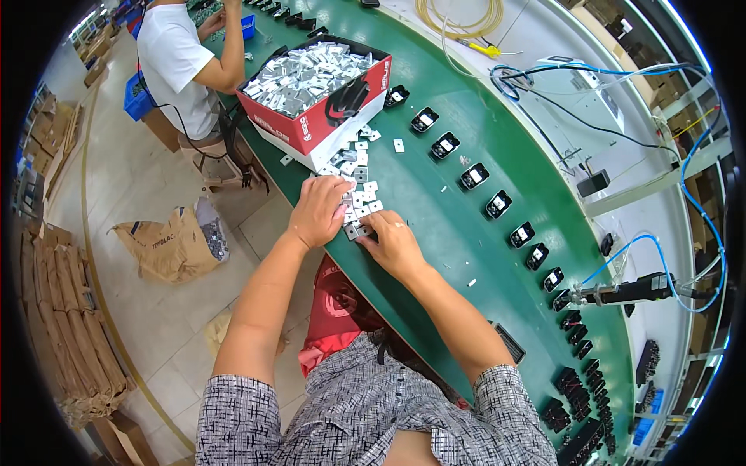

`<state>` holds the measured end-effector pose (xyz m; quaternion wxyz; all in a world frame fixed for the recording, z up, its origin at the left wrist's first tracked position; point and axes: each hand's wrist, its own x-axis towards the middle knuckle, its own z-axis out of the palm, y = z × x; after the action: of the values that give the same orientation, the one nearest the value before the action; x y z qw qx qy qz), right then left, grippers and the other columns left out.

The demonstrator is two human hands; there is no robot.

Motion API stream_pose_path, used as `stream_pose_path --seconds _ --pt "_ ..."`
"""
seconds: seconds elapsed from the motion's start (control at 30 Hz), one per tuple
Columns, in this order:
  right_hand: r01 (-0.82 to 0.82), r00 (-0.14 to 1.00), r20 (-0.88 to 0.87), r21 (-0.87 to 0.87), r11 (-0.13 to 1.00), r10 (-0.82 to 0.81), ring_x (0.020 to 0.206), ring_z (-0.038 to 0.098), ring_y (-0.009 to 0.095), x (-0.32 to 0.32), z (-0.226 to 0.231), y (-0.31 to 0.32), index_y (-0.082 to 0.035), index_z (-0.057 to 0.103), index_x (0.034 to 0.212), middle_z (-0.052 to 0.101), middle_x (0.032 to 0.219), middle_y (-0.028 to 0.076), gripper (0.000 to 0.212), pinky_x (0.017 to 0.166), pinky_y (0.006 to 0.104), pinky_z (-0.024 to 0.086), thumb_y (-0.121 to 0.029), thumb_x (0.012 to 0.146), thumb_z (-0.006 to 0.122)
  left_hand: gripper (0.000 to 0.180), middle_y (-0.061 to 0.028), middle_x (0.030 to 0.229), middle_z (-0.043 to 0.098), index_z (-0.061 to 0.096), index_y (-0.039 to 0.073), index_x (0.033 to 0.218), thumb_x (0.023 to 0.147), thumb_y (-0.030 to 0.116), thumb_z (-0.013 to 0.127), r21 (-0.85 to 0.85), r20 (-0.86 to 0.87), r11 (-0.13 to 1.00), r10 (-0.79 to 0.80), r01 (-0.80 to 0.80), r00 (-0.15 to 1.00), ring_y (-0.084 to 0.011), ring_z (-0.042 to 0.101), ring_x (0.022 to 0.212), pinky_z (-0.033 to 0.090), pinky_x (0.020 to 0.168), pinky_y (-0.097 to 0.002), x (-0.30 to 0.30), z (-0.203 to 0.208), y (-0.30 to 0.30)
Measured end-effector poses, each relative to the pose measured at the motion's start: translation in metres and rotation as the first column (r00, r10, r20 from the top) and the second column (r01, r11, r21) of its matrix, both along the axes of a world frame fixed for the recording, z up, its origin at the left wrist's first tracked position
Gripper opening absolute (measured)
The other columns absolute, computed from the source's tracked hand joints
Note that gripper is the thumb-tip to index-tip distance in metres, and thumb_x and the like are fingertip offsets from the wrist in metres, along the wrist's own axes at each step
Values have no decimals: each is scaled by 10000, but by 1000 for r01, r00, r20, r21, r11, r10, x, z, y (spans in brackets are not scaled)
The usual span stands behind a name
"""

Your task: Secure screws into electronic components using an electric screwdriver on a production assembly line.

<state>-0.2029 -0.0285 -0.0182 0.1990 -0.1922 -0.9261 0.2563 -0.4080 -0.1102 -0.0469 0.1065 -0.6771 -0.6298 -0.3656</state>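
Small silver metal plates [362, 194], rectangular with a hole, lie in a loose cluster on the green table near its edge. My left hand [317, 211] is on the left side of this cluster, with its fingers bent over and closed against some plates. Opposite it, my right hand [395, 244] has thumb and fingers closed round plates at the cluster's near end. The fingers partly hide what each hand holds. Just beyond, an open red and white box [299, 138] is heaped with similar metal pieces [311, 74].
Black housings [473, 177] stand in a curved row along the green table [435, 256]. An electric screwdriver [629, 291] with a blue air hose is at right. A person in a white shirt [177, 66] sits at far left. On the floor lies a brown sack [167, 245].
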Motion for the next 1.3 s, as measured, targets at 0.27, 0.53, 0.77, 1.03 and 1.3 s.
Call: stream_pose_path --seconds 0.27,0.53,0.77,1.03,1.3 --pt "-21 979 -202 24 999 26 968 652 316 20 7 -3 -35 678 1060 693 1079 83 250 860 386 540 -35 818 742 506 -101 1298 571 569 79 1338 837 128 621 18 19 1000 -6 6 1000 -297 545 1163 365 1072 -428 -3 0 -4" --pt "227 968 51 228 947 -244 918 651 329 26 -5 -24 -40 666 980 680 1033 111 127 809 392 555 -76 858 673 540 -115 1337 578 565 78 1351 816 120 620 5 16 999 -50 50 999 -315 555 1176 369 1075 -440 -2 -4 7" --pt "352 935 -118 200 914 -334 899 672 294 100 20 -39 -68 675 984 687 1040 77 139 768 368 566 -115 859 714 539 -146 1414 554 535 60 1396 865 135 585 30 53 999 -47 45 998 -354 518 1242 347 1108 -456 -5 -17 -15" --pt "827 497 -217 410 383 -840 751 669 230 418 70 -12 -44 750 904 747 952 60 163 688 324 553 12 751 758 465 6 1227 627 617 274 1258 816 317 757 311 114 671 -729 673 674 -194 565 1066 413 1009 -459 221 168 -19" --pt "717 645 -47 382 583 -762 771 655 273 473 40 65 -26 736 851 721 896 79 55 724 364 534 -47 801 732 299 53 1129 639 690 263 1087 813 353 772 386 309 484 -870 785 384 -168 543 967 417 981 -454 351 231 -34"
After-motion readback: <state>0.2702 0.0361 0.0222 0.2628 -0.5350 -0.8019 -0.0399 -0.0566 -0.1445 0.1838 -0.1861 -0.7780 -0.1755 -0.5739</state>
